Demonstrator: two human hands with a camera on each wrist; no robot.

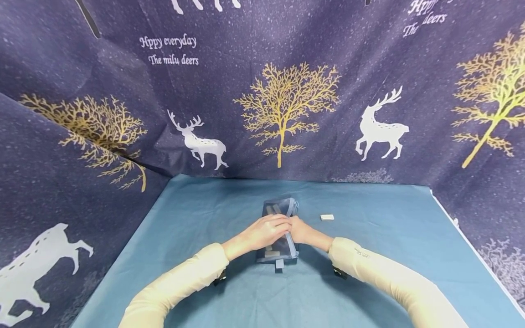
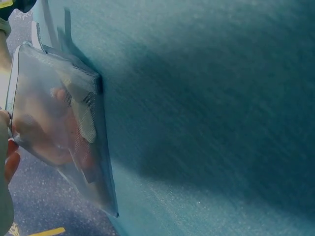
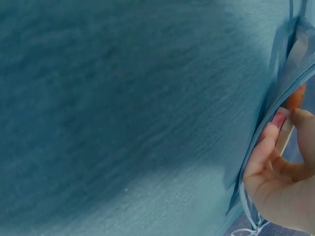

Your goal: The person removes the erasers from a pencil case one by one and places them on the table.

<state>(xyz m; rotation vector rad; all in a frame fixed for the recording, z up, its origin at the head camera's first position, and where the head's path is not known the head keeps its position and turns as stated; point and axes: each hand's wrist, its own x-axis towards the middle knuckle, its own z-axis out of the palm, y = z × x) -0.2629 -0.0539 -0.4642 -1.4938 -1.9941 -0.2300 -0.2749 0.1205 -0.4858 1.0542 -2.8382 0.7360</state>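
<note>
A see-through blue-grey mesh zip pouch [image 1: 286, 256] stands on the blue cloth, with several pale pieces inside. Across its top lies my left hand [image 1: 268, 231], its fingers gripping the zip edge; the left wrist view shows the pouch wall [image 2: 37, 83] and only a few fingertips. At the parted zip [image 3: 281, 101], my right hand [image 3: 283, 182] pinches a small cream-white block [image 3: 285, 138] between thumb and fingers, in the opening. Its exact kind is unclear because the fingers cover much of it.
A small white block [image 1: 326, 217] lies on the blue cloth [image 1: 369, 228], right of the pouch. A dark curtain [image 1: 250, 136] printed with deer and trees hangs behind and at the left. A fabric tab [image 1: 280, 264] sticks out at the pouch's near end.
</note>
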